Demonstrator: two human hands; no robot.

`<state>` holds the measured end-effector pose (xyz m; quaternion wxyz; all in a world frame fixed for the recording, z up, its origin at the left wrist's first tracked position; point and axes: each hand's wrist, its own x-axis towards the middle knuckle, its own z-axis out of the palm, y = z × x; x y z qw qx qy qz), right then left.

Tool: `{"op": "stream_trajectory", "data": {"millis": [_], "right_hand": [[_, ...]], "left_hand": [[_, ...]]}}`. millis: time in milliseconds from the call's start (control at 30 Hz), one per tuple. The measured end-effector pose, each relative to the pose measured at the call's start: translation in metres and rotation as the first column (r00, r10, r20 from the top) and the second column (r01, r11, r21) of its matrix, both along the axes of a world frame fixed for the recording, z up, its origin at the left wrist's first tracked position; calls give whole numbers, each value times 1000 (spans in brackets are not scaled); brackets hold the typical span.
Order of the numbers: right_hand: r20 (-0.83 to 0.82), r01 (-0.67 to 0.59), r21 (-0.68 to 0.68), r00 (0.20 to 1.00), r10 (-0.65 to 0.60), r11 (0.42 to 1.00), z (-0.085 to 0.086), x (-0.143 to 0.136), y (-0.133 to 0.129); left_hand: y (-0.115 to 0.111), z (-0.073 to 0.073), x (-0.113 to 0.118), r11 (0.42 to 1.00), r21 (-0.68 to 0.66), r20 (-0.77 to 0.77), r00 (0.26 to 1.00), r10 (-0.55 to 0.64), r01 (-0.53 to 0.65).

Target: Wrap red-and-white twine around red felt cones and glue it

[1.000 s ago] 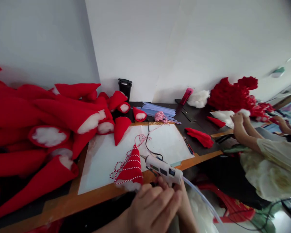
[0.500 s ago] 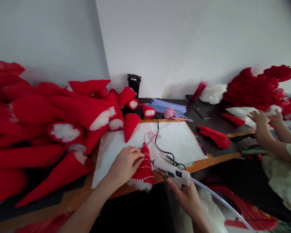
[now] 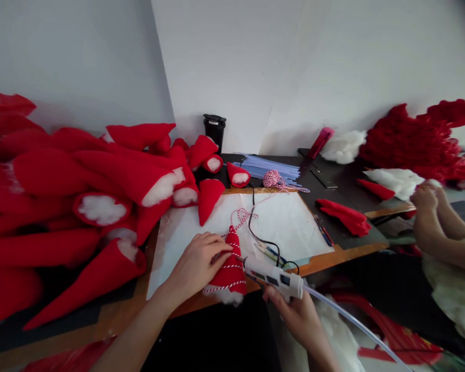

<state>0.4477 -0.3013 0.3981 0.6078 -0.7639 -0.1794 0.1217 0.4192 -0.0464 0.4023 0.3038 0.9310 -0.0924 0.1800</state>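
A stuffed red felt cone (image 3: 230,279) lies near the table's front edge, tip pointing away, white stuffing at its base. Red-and-white twine (image 3: 232,266) winds around it and trails from its tip. My left hand (image 3: 201,261) is closed on the cone's left side, thumb and fingers together at the twine. In my right hand (image 3: 294,312) is a white hot glue gun (image 3: 273,275), its nozzle close to the cone's right side; contact I cannot tell. A long clear glue stick (image 3: 349,312) runs out of its back.
Many stuffed red cones (image 3: 101,209) are heaped at left. White paper (image 3: 287,222) covers the table ahead. Behind it are glue sticks (image 3: 271,168), a twine ball (image 3: 271,179) and a black cup (image 3: 214,132). A phone (image 3: 323,178) and another person's hands (image 3: 426,196) are at right. A cord (image 3: 251,219) crosses the paper.
My hands, the cone and the glue gun have barely moved. At right, the other person's hands have come together and shifted right.
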Motion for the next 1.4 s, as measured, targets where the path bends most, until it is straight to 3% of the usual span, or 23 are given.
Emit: {"op": "stream_trajectory", "data": {"millis": [133,533,833,1100,1400], "right_hand": [[21,7,-44,1000,-7,999,1,0,-1],[4,-27,-42,1000,27,999,-19,-1,1],[44,29,-34,999,-27,999,-4,-2,-1],[69,29,-40,997,-27,999,-2,5,7],[36,32,-21,999,-32,999,-19,8,18]], "left_hand": [[1,-2,1,1000,0,-62,998,-16,16],[3,-3,-3,1000,-8,-136,991,-7,6],[8,-6,-6,995,-30,-100,991,-93,90],[9,-3,-8,997,-28,-104,992,-71,68],[8,-4,-7,997,-24,-92,993,-76,74]]}}
